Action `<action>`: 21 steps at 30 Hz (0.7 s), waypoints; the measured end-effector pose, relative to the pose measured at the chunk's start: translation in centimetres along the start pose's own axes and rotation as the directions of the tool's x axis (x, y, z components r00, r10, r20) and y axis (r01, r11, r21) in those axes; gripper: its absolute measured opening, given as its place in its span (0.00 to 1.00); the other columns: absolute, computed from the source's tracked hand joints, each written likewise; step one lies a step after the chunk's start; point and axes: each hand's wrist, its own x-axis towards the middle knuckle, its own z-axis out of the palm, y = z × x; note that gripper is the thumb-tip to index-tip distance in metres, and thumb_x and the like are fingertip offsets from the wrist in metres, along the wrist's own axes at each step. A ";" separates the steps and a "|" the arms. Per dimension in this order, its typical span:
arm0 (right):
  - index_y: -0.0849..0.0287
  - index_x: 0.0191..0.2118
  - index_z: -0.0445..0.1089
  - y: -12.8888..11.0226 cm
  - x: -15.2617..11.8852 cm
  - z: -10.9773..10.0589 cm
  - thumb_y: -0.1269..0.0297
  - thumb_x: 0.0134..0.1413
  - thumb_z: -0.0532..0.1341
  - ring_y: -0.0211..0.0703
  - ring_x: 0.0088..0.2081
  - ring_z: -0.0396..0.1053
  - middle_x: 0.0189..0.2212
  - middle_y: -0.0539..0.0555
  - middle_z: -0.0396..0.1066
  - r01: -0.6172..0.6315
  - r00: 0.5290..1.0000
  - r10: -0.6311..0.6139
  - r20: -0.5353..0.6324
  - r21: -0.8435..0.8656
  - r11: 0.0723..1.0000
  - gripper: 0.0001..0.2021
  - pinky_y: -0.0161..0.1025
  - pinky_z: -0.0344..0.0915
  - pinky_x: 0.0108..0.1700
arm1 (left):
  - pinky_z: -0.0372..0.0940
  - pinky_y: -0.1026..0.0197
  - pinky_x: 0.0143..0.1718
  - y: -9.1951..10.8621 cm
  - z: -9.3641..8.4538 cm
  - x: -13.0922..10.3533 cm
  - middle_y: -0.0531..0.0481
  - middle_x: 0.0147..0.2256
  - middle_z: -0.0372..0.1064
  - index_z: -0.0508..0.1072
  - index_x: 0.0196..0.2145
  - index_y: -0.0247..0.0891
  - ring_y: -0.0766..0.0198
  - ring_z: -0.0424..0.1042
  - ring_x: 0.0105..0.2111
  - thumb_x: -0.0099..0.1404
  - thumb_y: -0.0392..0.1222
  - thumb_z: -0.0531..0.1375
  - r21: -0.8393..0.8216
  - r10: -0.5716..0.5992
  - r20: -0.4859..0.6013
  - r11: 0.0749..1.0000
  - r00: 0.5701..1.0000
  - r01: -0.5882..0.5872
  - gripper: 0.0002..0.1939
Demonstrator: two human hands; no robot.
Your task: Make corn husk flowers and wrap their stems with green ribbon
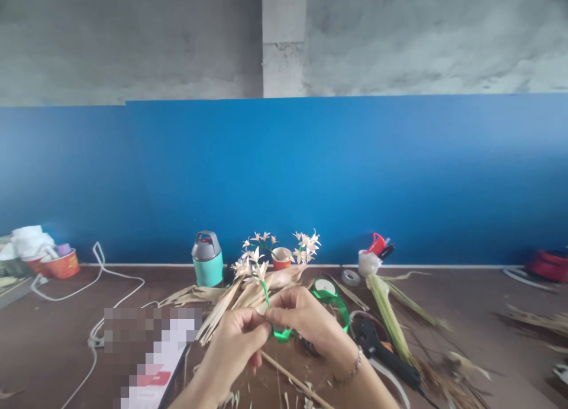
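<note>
A sprig of pale, star-shaped husk flowers (255, 268) on a green-wrapped stem (265, 292) stands upright above my fingertips. My left hand (239, 341) is closed in a pinch low on the stem, its thumb and forefinger meeting the other hand. Pinched at the same spot is my right hand (306, 317), with a bracelet on that wrist. Green ribbon (281, 335) loops just under my fingers, and more of it runs past my right hand from a roll of green ribbon (325, 287). My fingers hide the stem's lower end.
Dry corn husks (222, 308) lie behind my hands; a cup (282, 260) stands between more flowers. A black glue gun (386, 353) and green husk (390, 317) lie right. A teal container (207, 261), white cord (100, 302) and thin stick (295, 379) are also on the table.
</note>
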 end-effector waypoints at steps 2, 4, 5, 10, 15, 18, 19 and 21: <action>0.62 0.18 0.67 -0.1 -0.1 0.1 0.61 0.42 0.67 0.30 0.20 0.53 0.15 0.45 0.59 0.002 1.000 -0.002 0.004 -0.046 0.999 0.13 0.32 0.49 0.22 | 0.50 0.70 0.13 0.1 -0.1 -0.1 0.59 0.08 0.58 0.65 0.17 0.37 0.73 0.56 0.10 0.52 0.43 0.62 -0.040 -0.028 0.018 0.999 0.999 0.029 0.12; 0.62 0.17 0.66 -0.3 -0.2 0.1 0.63 0.42 0.66 0.30 0.20 0.52 0.15 0.45 0.59 0.008 1.000 -0.007 0.007 -0.085 0.996 0.12 0.32 0.49 0.22 | 0.49 0.70 0.13 0.1 -0.3 -0.1 0.58 0.09 0.59 0.67 0.17 0.36 0.73 0.55 0.10 0.51 0.43 0.62 -0.075 -0.031 0.047 0.997 0.998 0.035 0.11; 0.62 0.18 0.66 -0.3 -0.2 0.1 0.64 0.43 0.65 0.30 0.19 0.52 0.15 0.45 0.59 0.008 1.000 -0.007 0.009 -0.099 0.995 0.11 0.32 0.49 0.21 | 0.48 0.71 0.13 0.1 -0.4 -0.1 0.57 0.09 0.59 0.68 0.17 0.36 0.74 0.56 0.11 0.51 0.43 0.62 -0.089 -0.028 0.061 0.996 0.998 0.033 0.11; 0.62 0.19 0.68 -0.3 -0.2 0.1 0.65 0.41 0.66 0.31 0.19 0.53 0.15 0.46 0.61 -0.012 1.000 0.012 -0.001 -0.097 0.995 0.09 0.32 0.48 0.21 | 0.48 0.70 0.12 0.2 -0.5 0.0 0.55 0.12 0.62 0.69 0.16 0.34 0.74 0.57 0.11 0.49 0.45 0.65 -0.111 -0.018 0.074 0.994 0.997 0.026 0.14; 0.63 0.21 0.69 0.0 -0.1 0.1 0.58 0.41 0.69 0.30 0.19 0.53 0.15 0.45 0.62 0.026 0.998 -0.036 0.058 0.173 0.985 0.13 0.31 0.48 0.22 | 0.48 0.71 0.12 0.1 -0.7 0.1 0.55 0.14 0.64 0.68 0.17 0.35 0.75 0.57 0.11 0.49 0.43 0.65 -0.215 0.011 0.088 0.977 0.996 0.008 0.12; 0.64 0.28 0.74 0.5 -0.1 0.0 0.57 0.45 0.68 0.29 0.21 0.57 0.21 0.48 0.66 0.023 0.980 -0.095 0.174 0.375 0.927 0.13 0.30 0.50 0.23 | 0.47 0.72 0.11 0.1 -0.8 0.2 0.56 0.15 0.65 0.68 0.18 0.35 0.77 0.56 0.10 0.48 0.43 0.66 -0.318 0.029 0.102 0.948 0.994 0.005 0.12; 0.63 0.31 0.75 0.7 0.0 -0.1 0.57 0.46 0.68 0.29 0.22 0.59 0.23 0.48 0.68 0.004 0.972 -0.100 0.213 0.412 0.911 0.13 0.30 0.51 0.23 | 0.47 0.73 0.11 0.1 -0.8 0.2 0.56 0.14 0.65 0.68 0.17 0.35 0.77 0.55 0.10 0.47 0.44 0.67 -0.342 0.039 0.116 0.940 0.992 0.003 0.12; 0.63 0.35 0.76 1.2 0.1 0.0 0.59 0.46 0.68 0.30 0.22 0.61 0.25 0.50 0.70 -0.025 0.956 -0.111 0.271 0.454 0.890 0.13 0.30 0.53 0.24 | 0.46 0.73 0.11 0.1 -0.7 0.1 0.56 0.14 0.64 0.70 0.18 0.34 0.78 0.54 0.10 0.46 0.45 0.68 -0.377 0.061 0.150 0.926 0.987 0.000 0.13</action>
